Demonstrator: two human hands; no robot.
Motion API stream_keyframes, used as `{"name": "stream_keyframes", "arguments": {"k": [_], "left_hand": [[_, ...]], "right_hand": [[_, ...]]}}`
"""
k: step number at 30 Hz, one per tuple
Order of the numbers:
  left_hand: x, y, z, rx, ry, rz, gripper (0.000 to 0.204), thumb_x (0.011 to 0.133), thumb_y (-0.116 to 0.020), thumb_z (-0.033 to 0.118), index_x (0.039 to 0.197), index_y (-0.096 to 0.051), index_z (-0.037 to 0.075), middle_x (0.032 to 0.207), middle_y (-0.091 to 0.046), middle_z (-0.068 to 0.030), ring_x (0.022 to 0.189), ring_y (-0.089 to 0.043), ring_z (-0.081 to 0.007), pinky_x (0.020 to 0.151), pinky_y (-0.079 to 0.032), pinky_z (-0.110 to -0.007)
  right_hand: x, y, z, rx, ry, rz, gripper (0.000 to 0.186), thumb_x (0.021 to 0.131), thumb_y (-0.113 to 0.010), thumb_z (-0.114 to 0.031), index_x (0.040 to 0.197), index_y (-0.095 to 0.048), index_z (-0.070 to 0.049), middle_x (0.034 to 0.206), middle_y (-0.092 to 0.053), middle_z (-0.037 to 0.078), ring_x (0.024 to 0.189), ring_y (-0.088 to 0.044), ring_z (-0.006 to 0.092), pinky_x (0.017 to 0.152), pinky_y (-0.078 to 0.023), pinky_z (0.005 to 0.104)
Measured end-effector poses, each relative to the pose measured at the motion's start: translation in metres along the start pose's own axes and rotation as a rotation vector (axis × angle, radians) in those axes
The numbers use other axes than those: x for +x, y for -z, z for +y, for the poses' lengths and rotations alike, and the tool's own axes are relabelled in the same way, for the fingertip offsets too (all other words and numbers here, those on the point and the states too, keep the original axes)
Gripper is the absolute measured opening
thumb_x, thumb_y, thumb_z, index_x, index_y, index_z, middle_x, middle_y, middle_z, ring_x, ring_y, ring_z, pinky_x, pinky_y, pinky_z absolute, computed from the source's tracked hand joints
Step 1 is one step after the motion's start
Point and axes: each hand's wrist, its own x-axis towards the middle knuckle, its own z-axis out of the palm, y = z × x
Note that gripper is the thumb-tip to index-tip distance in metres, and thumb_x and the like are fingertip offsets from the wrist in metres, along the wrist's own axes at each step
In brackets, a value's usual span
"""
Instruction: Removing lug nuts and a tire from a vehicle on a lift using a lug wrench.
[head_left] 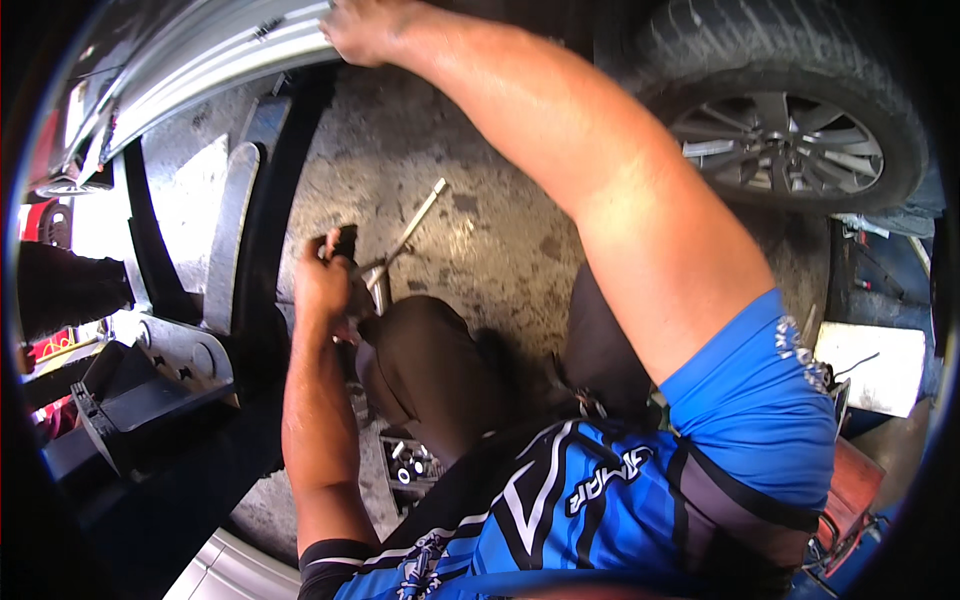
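Note:
My right arm reaches up across the view, and my right hand [365,30] is at the silver lower edge of a vehicle [240,62]. The top of the frame cuts that hand off, so its grip does not show. Lower down at the left, my left hand [322,275] is closed around a small black object [346,242], whose kind is hard to make out. Just right of it, a metal bar tool [412,228] with crossing arms slants upward beside my bent knee [430,350]. Its lower end is partly hidden.
A wheel with a multi-spoke rim [775,145] stands at upper right. Dark lift arms [240,220] run along the left. By my leg sits a tray of sockets [408,465]. A white box [872,368] and a red item [850,490] are at the right.

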Motion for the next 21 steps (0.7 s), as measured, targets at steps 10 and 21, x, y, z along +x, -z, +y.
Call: {"name": "stream_keyframes", "arguments": {"k": [10,21], "left_hand": [[0.021,-0.001,0.002,-0.029,-0.103,-0.049,0.046,0.083,-0.059,0.012,0.127,-0.062,-0.003,0.101,-0.071,-0.0176,0.091,-0.067,-0.0241,0.084,-0.052,-0.035],[0.075,0.002,0.014,-0.027,-0.087,-0.309,0.039,0.082,-0.058,0.019,0.115,-0.063,0.001,0.097,-0.067,-0.0090,0.082,-0.064,-0.0224,0.077,-0.052,-0.036]], "right_hand": [[-0.060,0.074,-0.007,-0.093,0.131,-0.103,0.038,0.100,-0.053,-0.035,0.123,-0.067,-0.008,0.136,-0.059,0.016,0.129,-0.054,0.0294,0.108,-0.045,0.0423],[-0.645,0.071,0.097,-0.012,-1.555,0.358,0.042,0.101,-0.056,-0.042,0.124,-0.066,-0.009,0.116,-0.070,0.018,0.108,-0.067,0.0324,0.092,-0.052,0.0453]]}}
